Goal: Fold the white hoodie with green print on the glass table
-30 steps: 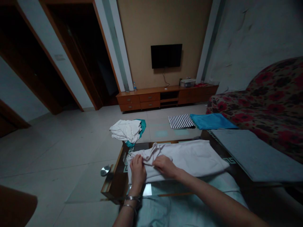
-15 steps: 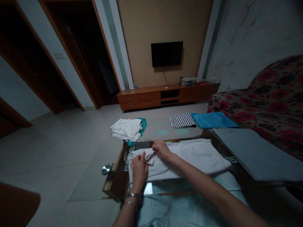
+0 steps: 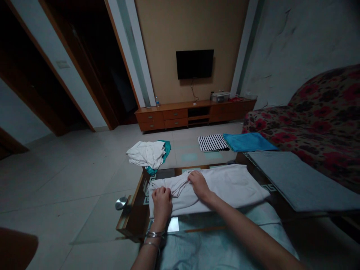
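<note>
A white garment [image 3: 227,183], folded into a long strip, lies across the glass-topped coffee table [image 3: 132,217]. Near its left end, my left hand [image 3: 162,202] is closed on the cloth with fingers curled. To the right of it, my right hand [image 3: 198,184] pinches a bunched fold toward the garment's far edge. Loose creases run between the two hands. Small dark dots show at the garment's left corner. What exactly lies under the fingertips is hidden.
A grey folded cloth [image 3: 306,180] lies on the table's right. Beyond the table are a striped folded cloth [image 3: 213,142], a blue one [image 3: 249,141] and a rumpled white pile [image 3: 147,153] with teal fabric. A floral sofa [image 3: 315,116] stands at right; a low cabinet [image 3: 176,117] is behind.
My right hand has lowered the lifted fold onto the garment, shifting slightly right of my left hand. The left hand stays at the left end. The camera view has turned a little right.
</note>
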Demonstrator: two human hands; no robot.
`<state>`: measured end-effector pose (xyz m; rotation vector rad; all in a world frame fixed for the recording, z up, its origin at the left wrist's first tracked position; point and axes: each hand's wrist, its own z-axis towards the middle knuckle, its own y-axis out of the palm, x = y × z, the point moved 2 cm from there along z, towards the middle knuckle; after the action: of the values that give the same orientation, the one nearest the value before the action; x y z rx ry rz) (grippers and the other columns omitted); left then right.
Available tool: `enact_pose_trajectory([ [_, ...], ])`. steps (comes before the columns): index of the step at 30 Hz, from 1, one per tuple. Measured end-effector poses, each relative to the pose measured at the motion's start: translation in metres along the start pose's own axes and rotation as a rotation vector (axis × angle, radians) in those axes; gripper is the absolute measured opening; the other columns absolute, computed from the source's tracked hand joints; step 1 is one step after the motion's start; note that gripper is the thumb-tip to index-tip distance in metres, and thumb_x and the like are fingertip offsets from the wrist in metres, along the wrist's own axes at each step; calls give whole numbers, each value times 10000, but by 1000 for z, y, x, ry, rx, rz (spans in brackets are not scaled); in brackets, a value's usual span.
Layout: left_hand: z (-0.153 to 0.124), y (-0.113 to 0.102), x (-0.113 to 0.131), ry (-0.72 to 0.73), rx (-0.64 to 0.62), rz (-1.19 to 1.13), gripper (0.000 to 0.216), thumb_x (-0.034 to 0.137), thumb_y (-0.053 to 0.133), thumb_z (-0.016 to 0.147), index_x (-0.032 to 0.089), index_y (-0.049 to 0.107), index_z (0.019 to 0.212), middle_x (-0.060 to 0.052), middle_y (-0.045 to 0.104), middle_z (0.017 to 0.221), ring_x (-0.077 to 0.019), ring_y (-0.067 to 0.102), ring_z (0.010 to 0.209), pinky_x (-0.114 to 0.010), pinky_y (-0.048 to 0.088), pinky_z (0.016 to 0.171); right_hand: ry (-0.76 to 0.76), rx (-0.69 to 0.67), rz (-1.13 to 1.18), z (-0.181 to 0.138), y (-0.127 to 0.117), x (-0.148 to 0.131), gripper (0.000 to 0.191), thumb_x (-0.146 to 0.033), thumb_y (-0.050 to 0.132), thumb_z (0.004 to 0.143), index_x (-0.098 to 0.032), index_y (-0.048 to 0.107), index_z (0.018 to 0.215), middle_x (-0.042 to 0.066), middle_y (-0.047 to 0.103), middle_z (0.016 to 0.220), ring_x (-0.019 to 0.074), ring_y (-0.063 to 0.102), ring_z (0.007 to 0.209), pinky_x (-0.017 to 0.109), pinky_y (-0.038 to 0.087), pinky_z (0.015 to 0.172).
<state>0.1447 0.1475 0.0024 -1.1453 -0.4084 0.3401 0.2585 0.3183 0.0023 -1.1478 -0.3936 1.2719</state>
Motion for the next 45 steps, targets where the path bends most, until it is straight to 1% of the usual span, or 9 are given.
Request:
enact_pose_trajectory([
  [4, 2, 1, 1, 6, 2, 13, 181, 114, 450, 822, 185, 613, 859, -73, 567, 913, -228, 479, 944, -394, 284, 907, -80, 9, 6, -5, 0, -11, 283, -137, 461, 895, -178, 608, 1133, 91, 606, 1185, 202, 482, 1128, 333, 348, 959],
  [11, 4, 1, 4, 17, -35, 3, 188, 90, 466, 779, 186, 625, 809, -63, 607, 854, -233, 502, 908, -406, 293, 873, 83, -53, 108, -24, 15, -4, 385, -143, 365, 918, -144, 574, 1241, 110, 561, 1301, 198, 509, 1185, 342, 360, 1025],
  [16, 25, -12, 11, 60, 10, 27, 206, 97, 451, 772, 190, 633, 743, -63, 631, 893, -234, 525, 931, -411, 324, 880, 143, 104, 191, -51, -34, 29, 423, -52, 413, 835, -195, 614, 1179, 61, 635, 1182, 172, 533, 1115, 328, 395, 984],
  [19, 57, -8, 28, 168, 29, 28, 284, 113, 421, 808, 162, 647, 972, -94, 617, 1129, -225, 516, 1066, -374, 353, 929, 284, 220, 109, -77, -71, 73, 400, -64, 390, 845, -180, 619, 1152, 70, 649, 1121, 179, 534, 1073, 332, 395, 968],
  [23, 92, 22, 66, 230, -13, 81, 424, 231, 330, 911, 108, 503, 1278, -150, 463, 1383, -249, 373, 1298, -410, 343, 1010, 638, 290, -130, -113, -112, 145, 335, -160, 411, 887, -164, 605, 1161, 107, 626, 1122, 211, 512, 1086, 336, 385, 953],
  [28, 94, 62, 110, 191, -153, 110, 526, 385, 311, 931, 104, 424, 1361, -182, 363, 1455, -295, 313, 1349, -506, 336, 1022, 995, 176, -359, -138, -138, 201, 436, -398, 549, 850, -107, 572, 1174, 198, 590, 1098, 299, 519, 1071, 388, 425, 849],
  [34, 84, 71, 122, 150, -125, 90, 522, 385, 345, 918, 143, 421, 1374, -169, 329, 1478, -299, 267, 1374, -535, 238, 1076, 993, 19, -410, -132, -135, 204, 459, -473, 566, 816, -101, 601, 1083, 234, 569, 1120, 322, 550, 1065, 384, 460, 777],
  [40, 88, 68, 131, 57, -136, 20, 449, 348, 319, 933, 227, 441, 1347, -127, 329, 1486, -334, 238, 1373, -629, 262, 1007, 1040, -200, -219, -124, -136, 217, 483, -423, 633, 742, -79, 588, 1078, 214, 653, 1045, 294, 638, 985, 357, 487, 772],
  [45, 87, 78, 140, 39, -94, -21, 438, 368, 354, 922, 233, 487, 1316, -101, 366, 1472, -345, 235, 1371, -666, 185, 1028, 934, -169, 214, -121, -136, 233, 264, -273, 675, 635, -110, 677, 842, 158, 717, 905, 298, 676, 890, 341, 509, 739],
])
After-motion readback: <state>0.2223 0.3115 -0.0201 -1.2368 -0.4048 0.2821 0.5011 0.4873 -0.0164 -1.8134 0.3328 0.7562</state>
